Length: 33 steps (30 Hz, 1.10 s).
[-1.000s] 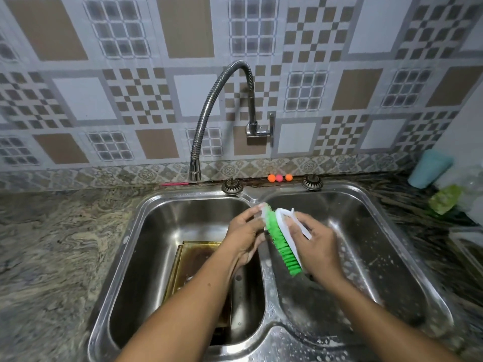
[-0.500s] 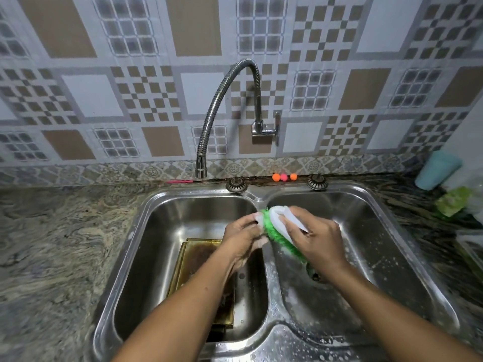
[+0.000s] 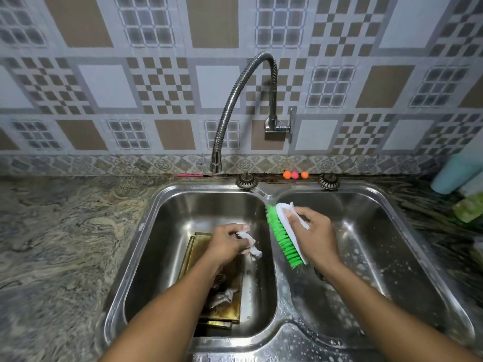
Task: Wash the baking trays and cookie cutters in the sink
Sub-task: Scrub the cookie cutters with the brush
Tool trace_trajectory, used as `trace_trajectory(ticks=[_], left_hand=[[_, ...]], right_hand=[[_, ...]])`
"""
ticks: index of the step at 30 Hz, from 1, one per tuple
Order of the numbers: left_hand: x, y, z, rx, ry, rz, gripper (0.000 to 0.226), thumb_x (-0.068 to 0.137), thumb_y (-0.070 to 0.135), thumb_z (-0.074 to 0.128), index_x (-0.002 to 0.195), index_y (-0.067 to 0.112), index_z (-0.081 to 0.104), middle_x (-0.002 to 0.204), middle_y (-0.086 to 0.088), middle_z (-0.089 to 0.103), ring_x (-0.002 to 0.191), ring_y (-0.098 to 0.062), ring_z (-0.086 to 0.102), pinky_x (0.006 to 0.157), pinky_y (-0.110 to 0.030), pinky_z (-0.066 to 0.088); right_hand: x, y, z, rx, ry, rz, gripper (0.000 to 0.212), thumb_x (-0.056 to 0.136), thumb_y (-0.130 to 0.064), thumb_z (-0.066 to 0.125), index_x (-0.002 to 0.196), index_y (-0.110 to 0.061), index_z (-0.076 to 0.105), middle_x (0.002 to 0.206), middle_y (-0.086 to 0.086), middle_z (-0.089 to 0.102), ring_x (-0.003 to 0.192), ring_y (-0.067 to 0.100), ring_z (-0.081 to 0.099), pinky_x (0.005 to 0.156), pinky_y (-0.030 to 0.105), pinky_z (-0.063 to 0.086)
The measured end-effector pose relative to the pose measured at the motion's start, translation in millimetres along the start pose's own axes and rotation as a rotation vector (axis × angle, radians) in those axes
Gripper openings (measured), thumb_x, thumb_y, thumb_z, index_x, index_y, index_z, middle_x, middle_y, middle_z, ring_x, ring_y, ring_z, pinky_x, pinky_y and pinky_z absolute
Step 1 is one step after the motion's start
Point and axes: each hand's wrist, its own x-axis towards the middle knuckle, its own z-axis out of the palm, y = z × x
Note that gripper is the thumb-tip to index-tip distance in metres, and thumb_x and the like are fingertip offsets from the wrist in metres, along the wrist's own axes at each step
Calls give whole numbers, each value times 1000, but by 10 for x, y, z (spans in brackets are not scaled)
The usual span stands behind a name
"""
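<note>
In the head view, the biggest change is that the hands have parted. Half a second ago they met over the divider of the sink [image 3: 278, 333], the left one working at the bristles. Now the left hand [image 3: 227, 242] has dropped to centre frame, over the left basin, with its fingers curled around a soapy white lump [image 3: 249, 240]. We cannot tell whether that is soap, foam or a scrap of cloth.

The right hand [image 3: 317, 235], just right of centre, grips the scrub brush [image 3: 283, 237] by its white handle. The brush is tilted above the divider with its green bristles facing left.

The baking trays [image 3: 196, 246] lie stacked on the floor of the left basin, brown-stained and partly hidden under the left forearm. On them are some small metal pieces [image 3: 222, 296], probably the cookie cutters. The faucet [image 3: 243, 95], upper centre, is not running.

We judge that loading the brush is over and scrubbing comes next. The trays look untouched so far, so most of the washing lies ahead.
</note>
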Motion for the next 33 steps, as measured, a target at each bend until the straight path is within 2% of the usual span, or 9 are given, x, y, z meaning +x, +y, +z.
trace_trajectory(ticks=[2,5,7,12,15,19,26,28,33], left_hand=[[30,-113,-184,86,32,-25,37,73,-8,84,107,3,75,79,-3,68,59,-5,60,57,-14,50],[74,-355,-492,186,81,-77,37,61,6,93,91,24,80,82,3,76,69,-16,68,78,-35,62],[136,-573,-686,236,96,-110,33,56,12,92,79,31,79,84,5,78,73,-17,74,82,-45,63],[-32,-631,-969,430,70,-221,37,74,8,88,108,18,77,102,8,68,98,-17,70,94,-29,56],[-9,-754,-1042,440,53,-302,34,76,4,85,107,15,75,104,2,70,98,-21,71,95,-37,58],[169,-800,-1052,413,48,-337,27,71,4,89,90,17,74,104,-10,75,88,-25,74,86,-42,62],[419,-667,-990,397,26,-319,40,74,7,88,109,14,72,118,-5,66,87,-21,71,80,-32,62],[432,-706,-974,472,10,-299,40,79,15,86,116,18,71,118,1,65,91,-16,69,86,-27,57],[397,-779,-974,482,-18,-282,36,80,24,83,114,23,70,122,-1,66,102,-21,69,98,-37,56]], right_hand=[[-38,92,161,-98,-75,27,20,88,-46,67,98,-32,76,87,-20,74,82,2,68,71,27,53],[-117,160,449,-190,-193,87,33,83,-60,62,103,-37,74,90,-18,74,82,8,69,72,32,57],[-160,145,649,-263,-257,92,40,80,-66,58,103,-38,74,95,-16,74,86,11,68,75,34,57],[-295,66,1086,-392,-379,140,46,82,-62,62,114,-31,72,116,-8,72,106,20,67,84,31,52],[-380,66,1258,-411,-416,143,46,85,-59,63,120,-29,70,122,-5,71,109,22,66,88,35,54],[-414,122,1349,-437,-431,167,46,84,-61,62,118,-31,70,118,-3,72,103,22,68,86,38,55],[-331,288,1310,-437,-393,266,57,76,-72,56,112,-31,72,106,-7,75,90,16,68,78,34,57],[-323,326,1303,-436,-390,283,52,78,-68,59,109,-29,72,103,-6,75,89,16,68,77,31,55],[-321,365,1306,-416,-372,317,45,82,-60,63,108,-24,72,101,-6,74,89,16,67,72,28,50]])
